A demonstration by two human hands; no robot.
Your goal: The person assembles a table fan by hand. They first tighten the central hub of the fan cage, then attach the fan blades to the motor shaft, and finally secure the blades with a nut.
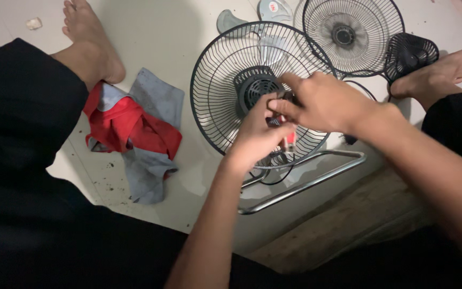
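— Gripping what? 
— Both hands, left (255, 136) and right (322, 101), are pinching a small dark part (282, 107) over the fan guard (215, 101).
— Room around them? 
— Floor is lying open beside the rag (135, 128); another grille (354, 35) is crowding the far edge.
— Anything hidden? 
— Fingers are covering most of the part.

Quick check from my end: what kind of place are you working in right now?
Probably the floor of a home or small repair spot, not a workbench. A fan guard lies flat on the pale floor, a red and grey rag beside it, bare feet on either side, and both hands meet over the fan's hub.
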